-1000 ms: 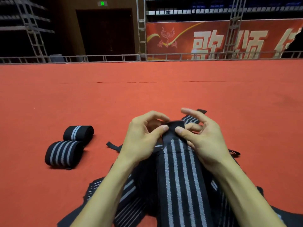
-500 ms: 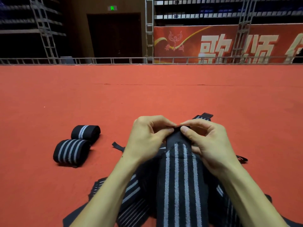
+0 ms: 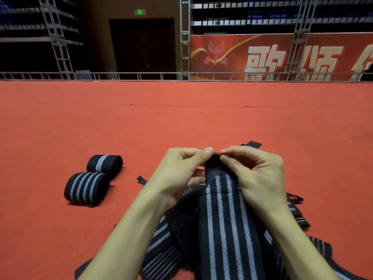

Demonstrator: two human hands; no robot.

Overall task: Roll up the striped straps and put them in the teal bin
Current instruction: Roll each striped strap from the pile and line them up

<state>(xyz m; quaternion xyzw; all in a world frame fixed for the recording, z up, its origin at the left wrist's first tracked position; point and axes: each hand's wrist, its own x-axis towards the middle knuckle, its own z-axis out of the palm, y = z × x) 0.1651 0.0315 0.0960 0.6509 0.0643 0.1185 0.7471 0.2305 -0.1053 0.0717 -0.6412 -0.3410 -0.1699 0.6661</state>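
While both hands were raised over the red carpet floor (image 3: pixel 181 122), we held the plain black end tab (image 3: pixel 212 161) of one striped strap (image 3: pixel 224 229) between them. Our left hand (image 3: pixel 181 174) pinched the tab between thumb and curled forefinger. Our right hand (image 3: pixel 260 178) pinched the same tab from the other side, its fingertips nearly meeting those of the left. The strap ran down toward us, flat, with its grey stripes facing up. It lay over a loose heap of unrolled straps (image 3: pixel 171 249) at the bottom of the view. Two rolled straps, a nearer roll (image 3: pixel 86 188) and a farther roll (image 3: pixel 105 163), lay side by side on the carpet to our left, well apart from the hands. The teal bin was not in view.

We judged this to be the first tuck of a new roll. To do it well, we needed to turn the black tab over tightly and squarely, keeping both edges level so the roll would not cone. A light pull on the hanging length would keep each turn snug. Lifting the strap clear of the heap would stop it from dragging its neighbours along. A slack first turn would likely give a roll that sprang open later.
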